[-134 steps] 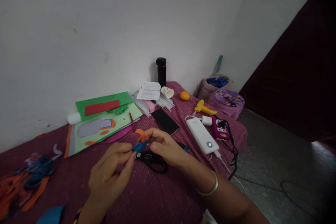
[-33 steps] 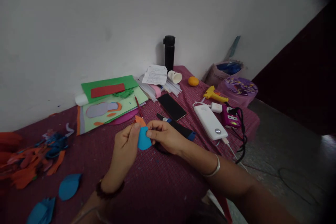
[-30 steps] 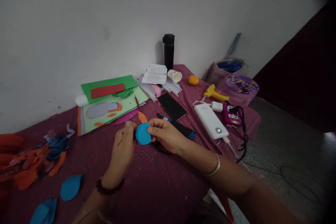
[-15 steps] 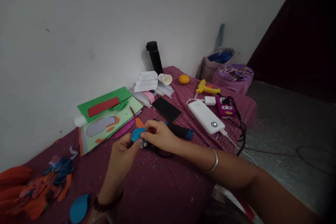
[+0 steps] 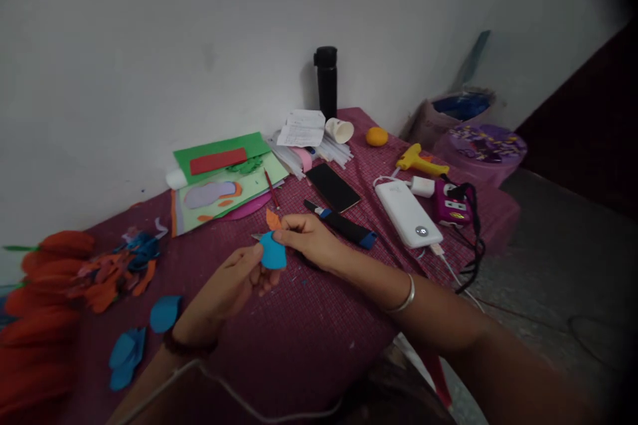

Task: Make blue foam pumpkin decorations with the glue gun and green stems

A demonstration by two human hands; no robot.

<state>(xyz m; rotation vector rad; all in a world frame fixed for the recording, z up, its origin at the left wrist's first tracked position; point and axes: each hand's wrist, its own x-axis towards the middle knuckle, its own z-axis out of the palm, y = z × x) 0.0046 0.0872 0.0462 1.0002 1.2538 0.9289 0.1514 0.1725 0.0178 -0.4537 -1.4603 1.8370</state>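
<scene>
A blue petal-shaped cut-out [image 5: 274, 252] is held in front of me between both hands. My left hand [image 5: 238, 279] pinches its left edge with the thumb on top, and some fingers show beneath it. My right hand [image 5: 310, 239] grips the upper right edge between thumb and fingers. Just beyond them lies an orange leaf-shaped cut-out [image 5: 273, 219]. A pointed metal tip [image 5: 256, 236] shows behind the blue piece; the rest is hidden. More blue cut-outs rest to the left, one single petal [image 5: 165, 313] and a small overlapping group [image 5: 124, 357].
Orange and blue scraps [image 5: 117, 272] and orange petal-like forms [image 5: 54, 292] lie at left. Farther back are coloured sheets [image 5: 259, 179], a phone [image 5: 333, 187], a cutter [image 5: 349, 229] and a black bottle [image 5: 327, 83]. Rightward are a yellow glue gun [image 5: 421, 161], a power bank [image 5: 406, 212] and cables.
The blue cut-out has turned and shows more of its face, with my left-hand fingers spread beneath it. The view has shifted left and down, showing more blue cut-outs and orange forms.
</scene>
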